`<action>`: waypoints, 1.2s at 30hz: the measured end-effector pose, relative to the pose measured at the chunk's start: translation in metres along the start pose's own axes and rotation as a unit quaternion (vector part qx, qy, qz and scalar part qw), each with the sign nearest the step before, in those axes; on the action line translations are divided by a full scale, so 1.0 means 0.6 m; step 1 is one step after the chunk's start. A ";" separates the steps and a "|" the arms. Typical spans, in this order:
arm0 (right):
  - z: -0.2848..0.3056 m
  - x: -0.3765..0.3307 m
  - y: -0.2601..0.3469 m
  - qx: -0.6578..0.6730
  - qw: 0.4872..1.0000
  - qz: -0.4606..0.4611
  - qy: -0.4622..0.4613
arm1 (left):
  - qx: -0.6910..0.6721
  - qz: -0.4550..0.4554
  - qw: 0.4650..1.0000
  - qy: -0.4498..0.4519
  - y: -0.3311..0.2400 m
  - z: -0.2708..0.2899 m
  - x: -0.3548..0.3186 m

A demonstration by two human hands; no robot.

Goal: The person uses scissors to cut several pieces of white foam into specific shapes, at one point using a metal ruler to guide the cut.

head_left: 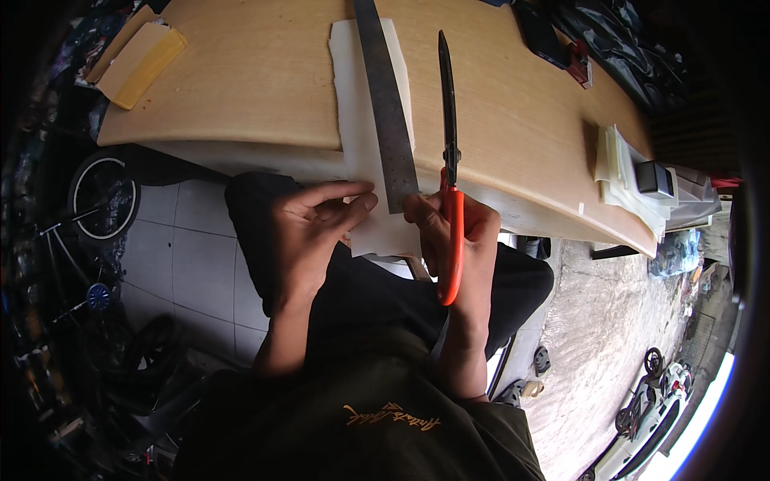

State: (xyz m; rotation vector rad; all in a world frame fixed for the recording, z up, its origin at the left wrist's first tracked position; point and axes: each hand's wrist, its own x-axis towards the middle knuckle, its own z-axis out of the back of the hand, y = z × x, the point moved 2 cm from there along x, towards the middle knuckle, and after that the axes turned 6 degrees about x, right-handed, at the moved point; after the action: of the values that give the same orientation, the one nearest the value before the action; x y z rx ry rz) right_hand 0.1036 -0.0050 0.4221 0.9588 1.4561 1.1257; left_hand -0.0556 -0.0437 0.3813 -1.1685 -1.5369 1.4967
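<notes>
A long steel ruler (385,112) lies lengthwise over a narrow, uneven-edged strip of white paper (353,104), which hangs past the table's near edge toward my lap. My left hand (309,224) is at the strip's lower left side. Its thumb and index fingertip nearly meet over the paper, and another fingertip shows at the paper's edge. In my right hand (473,228) are scissors (453,240) with orange handles and dark blades pointing away from me. The same hand's thumb presses at the ruler's near end; what its other fingers touch underneath is hidden.
The wooden table (257,80) has a curved near edge above my lap. A yellow cardboard box (152,64) sits far left; a stack of pale sheets (622,176) lies at the right edge. A bicycle wheel (104,196) stands left, and a toy vehicle (650,425) lower right.
</notes>
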 end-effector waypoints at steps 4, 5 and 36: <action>-0.003 0.000 -0.004 0.011 1.000 -0.017 0.007 | -0.034 -0.010 0.999 0.003 0.003 -0.006 0.001; -0.005 -0.001 -0.002 0.007 1.000 -0.021 0.003 | -0.032 -0.021 0.999 -0.002 0.002 -0.008 0.002; 0.092 -0.146 -0.115 0.089 0.988 -0.113 0.053 | -0.075 0.051 0.996 0.004 -0.009 -0.054 -0.001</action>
State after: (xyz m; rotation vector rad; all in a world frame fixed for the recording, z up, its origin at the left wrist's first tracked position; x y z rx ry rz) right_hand 0.1720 -0.0972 0.3741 0.8408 1.7284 0.9040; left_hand -0.0265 -0.0319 0.3900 -1.3563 -1.6295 1.4599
